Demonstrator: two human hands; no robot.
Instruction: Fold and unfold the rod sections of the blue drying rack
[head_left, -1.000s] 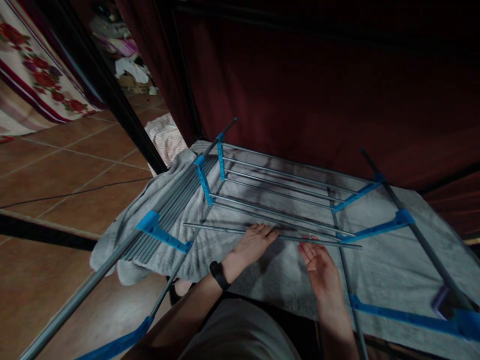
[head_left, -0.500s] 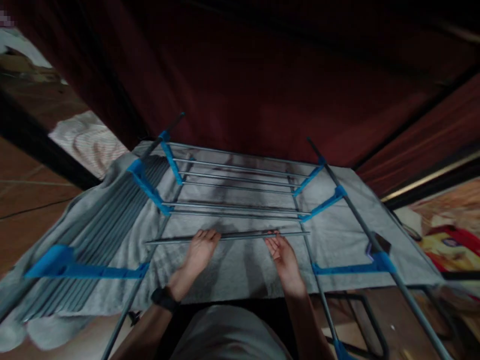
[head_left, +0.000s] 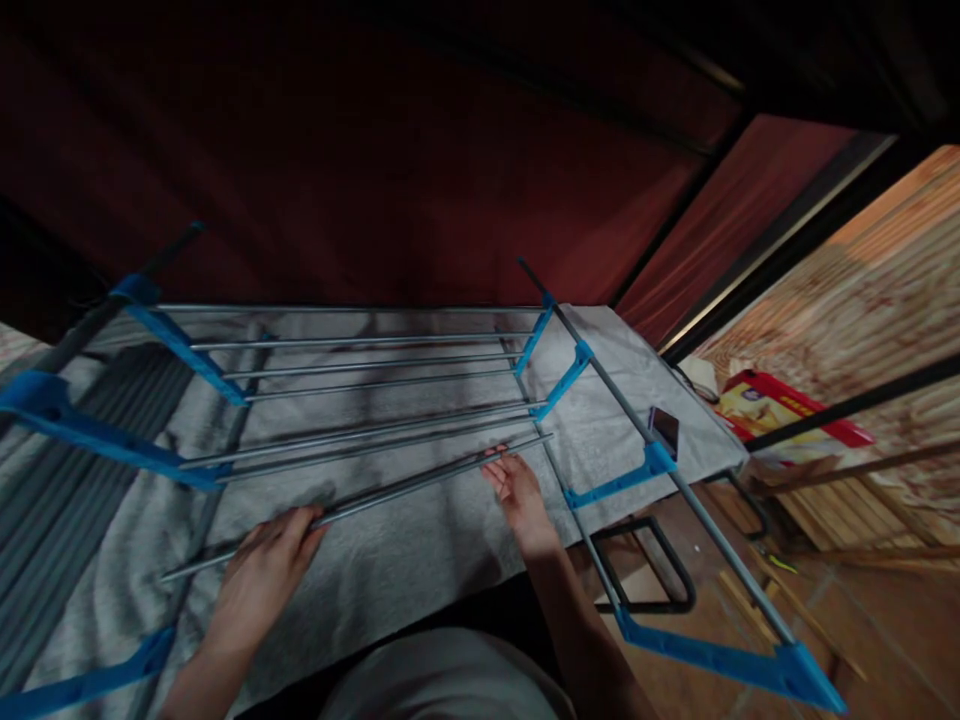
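A thin grey metal rod (head_left: 420, 483) lies across my front, sloping up to the right. My left hand (head_left: 268, 560) is wrapped over it near its left end. Close to the right end, my right hand (head_left: 516, 488) pinches it between thumb and fingers, palm turned up. Beyond the rod stands a partly built rack of grey tubes, with blue plastic brackets on the left (head_left: 180, 350) and right (head_left: 562, 385) sides. Several crossbars (head_left: 390, 432) span these brackets. A lower right bracket (head_left: 611, 487) has no crossbar in it.
Several loose grey tubes (head_left: 97, 450) lie at the left on the grey cloth (head_left: 420, 540). A phone (head_left: 664, 430) rests by the right upright tube (head_left: 724, 545). A red and yellow package (head_left: 787, 415) is farther right, and a dark red curtain (head_left: 375, 200) hangs behind.
The view has swung to the right, so the rack appears farther left. Both hands still hold the rod, which now looks more slanted, its left end nearer me.
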